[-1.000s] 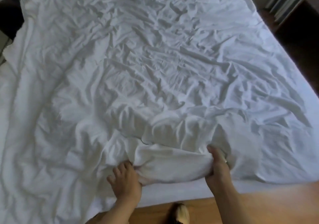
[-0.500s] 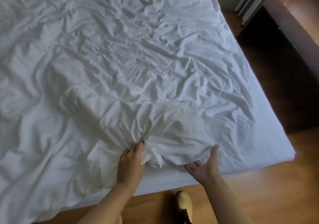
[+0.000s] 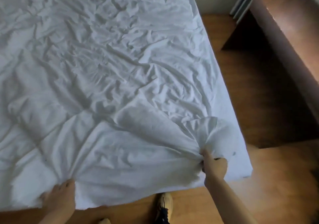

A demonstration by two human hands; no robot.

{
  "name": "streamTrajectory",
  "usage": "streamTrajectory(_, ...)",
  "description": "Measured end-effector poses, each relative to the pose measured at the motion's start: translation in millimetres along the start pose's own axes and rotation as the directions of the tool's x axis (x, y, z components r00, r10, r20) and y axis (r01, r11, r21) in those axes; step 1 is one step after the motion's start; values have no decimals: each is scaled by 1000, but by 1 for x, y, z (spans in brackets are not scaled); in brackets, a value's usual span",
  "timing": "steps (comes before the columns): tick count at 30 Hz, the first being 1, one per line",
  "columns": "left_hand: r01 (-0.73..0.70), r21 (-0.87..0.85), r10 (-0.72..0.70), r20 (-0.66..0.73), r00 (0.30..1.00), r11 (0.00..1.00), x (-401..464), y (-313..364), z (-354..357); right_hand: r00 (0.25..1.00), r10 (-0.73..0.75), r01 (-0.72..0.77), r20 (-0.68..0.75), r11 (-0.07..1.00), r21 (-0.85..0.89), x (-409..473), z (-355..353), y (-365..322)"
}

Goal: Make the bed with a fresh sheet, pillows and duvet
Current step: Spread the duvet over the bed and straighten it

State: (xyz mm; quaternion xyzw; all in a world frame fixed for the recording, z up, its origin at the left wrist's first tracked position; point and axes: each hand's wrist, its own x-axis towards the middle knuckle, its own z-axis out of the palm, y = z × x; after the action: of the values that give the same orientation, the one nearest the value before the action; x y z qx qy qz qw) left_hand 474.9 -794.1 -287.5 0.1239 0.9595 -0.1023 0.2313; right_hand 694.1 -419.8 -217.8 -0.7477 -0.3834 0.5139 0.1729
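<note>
Seen from the head camera: white duvet (image 3: 107, 78), heavily creased, spread over most of the bed (image 3: 241, 160), near edge lying along the bed's foot. Right hand (image 3: 214, 166) clenched round a gathered bunch of the duvet close to the bed's near right corner, folds fanning out from the grip and puffing up just beyond it. Left hand (image 3: 59, 198) at the foot edge, farther left along the bed, fingers curled over the duvet's hem and gripping it, creases radiating away from that hold too. Cloth pulled into long ridges between the two grips. Pale shoe (image 3: 164, 206) on the wooden floor (image 3: 276, 180) just below the bed's foot, between the two forearms. Brown wooden cabinet (image 3: 290, 39) standing well to the right of the bed, across a strip of floor.
</note>
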Motion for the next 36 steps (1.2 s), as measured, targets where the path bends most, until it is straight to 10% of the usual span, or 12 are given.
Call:
streamTrajectory(2,96,-124,-84,99,992,988,-22,58,-1,978,130,-121,164,991,-65,14,-21,9)
streamTrajectory(4,-178,-197,167,-73,983,964,-49,125,4,921,282,-271,268,959,-78,25,-25,15)
streamTrajectory(6,-539,-125,504,-229,833,833,-75,196,4,942,301,-275,149,946,-172,41,-28,18)
streamTrajectory(9,-714,-109,680,-235,695,692,-108,297,-2,977,-117,10,-180,864,-503,81,-43,-6)
streamTrajectory(11,-694,-142,665,-201,719,706,-124,346,1,954,-285,194,-95,825,-530,121,-50,-29)
streamTrajectory(14,-564,-192,512,-261,818,803,-137,400,11,966,-44,146,253,905,-400,190,-47,-59)
streamTrajectory(18,-382,-94,349,-250,903,920,-129,453,26,669,303,50,679,893,-448,234,-27,-75)
streamTrajectory(29,-373,-382,195,-429,882,845,-181,615,2,845,-193,297,499,945,-137,288,-170,-157)
streamTrajectory(36,-181,-499,131,-134,982,848,-223,601,25,670,83,161,738,954,-254,302,-208,-144)
